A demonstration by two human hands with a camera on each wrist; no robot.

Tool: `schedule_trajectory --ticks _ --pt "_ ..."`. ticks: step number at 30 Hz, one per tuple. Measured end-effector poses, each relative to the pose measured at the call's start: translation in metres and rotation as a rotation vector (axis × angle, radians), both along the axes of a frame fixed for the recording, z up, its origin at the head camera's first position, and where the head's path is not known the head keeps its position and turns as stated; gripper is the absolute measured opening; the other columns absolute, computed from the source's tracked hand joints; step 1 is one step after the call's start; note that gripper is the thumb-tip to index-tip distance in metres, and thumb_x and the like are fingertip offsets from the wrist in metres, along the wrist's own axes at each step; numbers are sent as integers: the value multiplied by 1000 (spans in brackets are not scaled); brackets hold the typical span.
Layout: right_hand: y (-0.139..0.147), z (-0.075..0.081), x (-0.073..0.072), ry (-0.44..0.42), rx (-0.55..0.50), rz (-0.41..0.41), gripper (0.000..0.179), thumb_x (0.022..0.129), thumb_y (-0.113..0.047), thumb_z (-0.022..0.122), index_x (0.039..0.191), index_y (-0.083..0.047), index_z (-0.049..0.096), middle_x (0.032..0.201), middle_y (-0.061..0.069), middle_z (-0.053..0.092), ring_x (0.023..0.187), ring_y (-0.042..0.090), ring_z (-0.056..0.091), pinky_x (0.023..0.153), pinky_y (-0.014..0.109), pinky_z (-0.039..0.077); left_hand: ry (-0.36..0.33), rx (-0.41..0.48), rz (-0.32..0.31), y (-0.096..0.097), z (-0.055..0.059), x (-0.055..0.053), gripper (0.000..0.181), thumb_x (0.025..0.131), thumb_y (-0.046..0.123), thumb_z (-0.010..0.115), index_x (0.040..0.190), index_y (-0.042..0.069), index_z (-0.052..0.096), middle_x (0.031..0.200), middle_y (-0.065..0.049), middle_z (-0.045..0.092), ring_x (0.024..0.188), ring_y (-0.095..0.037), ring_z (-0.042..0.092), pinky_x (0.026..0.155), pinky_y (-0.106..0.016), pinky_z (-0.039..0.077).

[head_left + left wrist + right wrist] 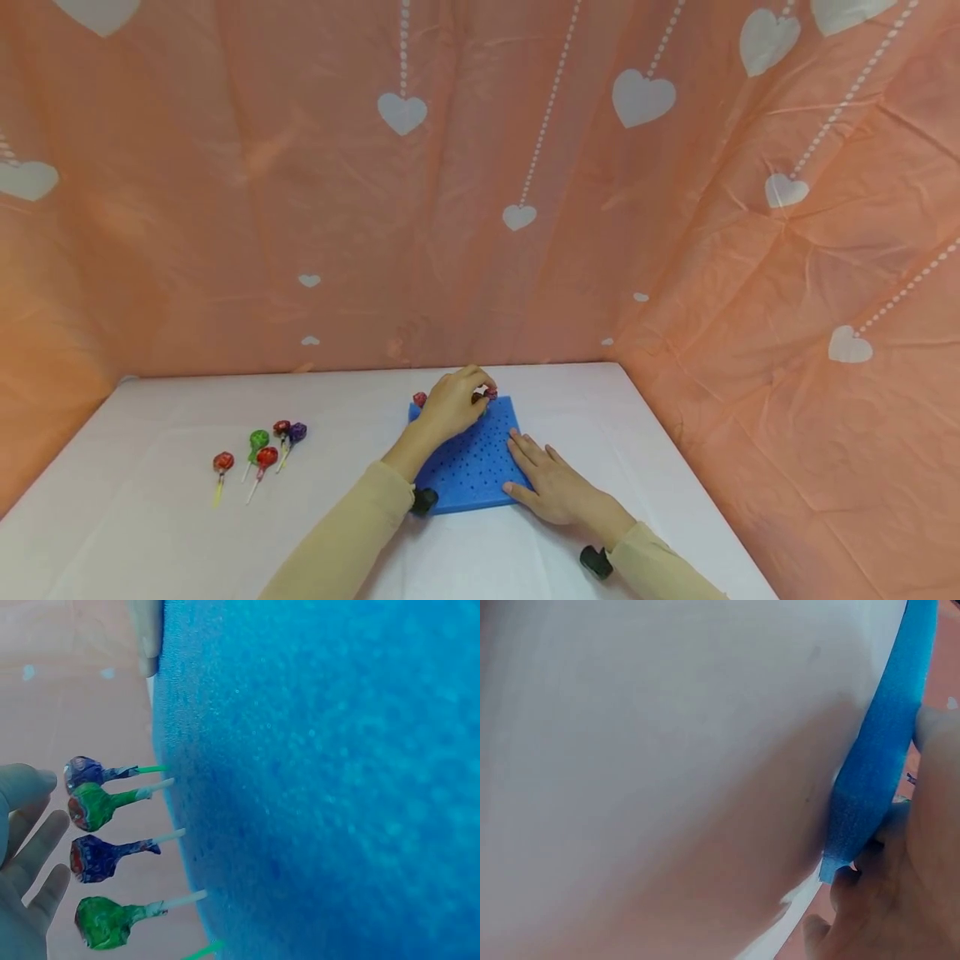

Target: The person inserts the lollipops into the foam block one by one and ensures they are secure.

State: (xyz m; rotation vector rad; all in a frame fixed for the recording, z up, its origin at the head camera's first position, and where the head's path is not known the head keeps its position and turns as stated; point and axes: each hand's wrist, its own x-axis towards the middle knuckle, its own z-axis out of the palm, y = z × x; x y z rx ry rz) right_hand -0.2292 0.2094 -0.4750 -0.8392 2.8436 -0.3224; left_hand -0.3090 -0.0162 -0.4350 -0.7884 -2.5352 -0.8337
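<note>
A blue foam block [480, 458] full of small holes lies on the table. My left hand [452, 406] is over its far edge, thumb and fingers bent and apart beside a lollipop [491, 393]. In the left wrist view, a row of lollipops stands with sticks in the foam: a purple one [82, 774] nearest the thumb, then a green lollipop [91, 808], another purple and another green. No lollipop shows between the fingers. A red lollipop [420, 399] stands at the far left corner. My right hand [558, 487] rests, fingers extended, on the block's right edge.
Several wrapped lollipops lie loose on the white table [135, 517] to the left, among them a red one [223, 462], a green one [259, 439] and a purple one [297, 432]. An orange curtain [465, 283] with white hearts hangs behind the table and along its sides.
</note>
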Motion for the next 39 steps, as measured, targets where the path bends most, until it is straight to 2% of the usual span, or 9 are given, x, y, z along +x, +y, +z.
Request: schedule_trajectory --ticks 4,9,16,21,28,30,36,39 --pt "0 0 1 4 2 1 77 109 -53 43 163 -1 25 173 13 17 158 35 20 125 59 21 22 41 -7 -6 1 5 17 94 7 76 109 12 76 116 -5 71 96 -27 70 90 -48 56" --pt "0 0 2 9 1 6 77 109 -53 44 163 -1 26 173 14 17 158 35 20 125 59 21 68 51 23 -19 4 11 19 92 7 79 110 13 76 118 -4 71 96 -27 71 87 -47 57" --pt "0 0 2 2 1 7 78 109 -54 42 163 -1 25 173 14 16 158 35 19 125 60 21 91 77 59 -47 8 21 19 91 6 79 108 14 76 115 -2 71 100 -30 71 87 -50 57" --pt "-1 1 2 -18 -10 -1 78 109 -54 43 164 -2 24 173 13 15 158 35 18 125 60 19 140 78 90 -72 8 25 22 87 6 83 106 13 76 113 -2 71 100 -29 70 87 -51 56" --pt "1 2 2 -22 -7 -3 79 109 -55 42 164 -2 23 173 13 14 158 35 17 125 60 19 139 48 136 -110 8 29 21 89 7 81 108 13 76 116 -4 71 103 -30 70 89 -51 56" --pt "1 2 2 -19 -6 -2 79 109 -56 42 164 -2 23 173 13 14 158 35 17 125 60 19 158 35 141 -122 7 31 20 89 7 80 108 12 75 115 -5 71 101 -29 70 87 -51 57" --pt "-1 3 3 -22 -9 -2 79 108 -55 42 164 -1 24 173 14 15 158 35 17 125 60 19 215 -8 167 -161 7 43 18 87 3 79 103 9 75 109 -6 71 93 -28 70 81 -52 57" --pt "-2 4 4 -24 -8 0 79 109 -55 42 163 -1 24 173 15 15 158 36 18 125 60 19 222 -35 183 -183 6 50 19 86 1 78 103 9 74 110 -6 72 92 -28 70 78 -52 56"
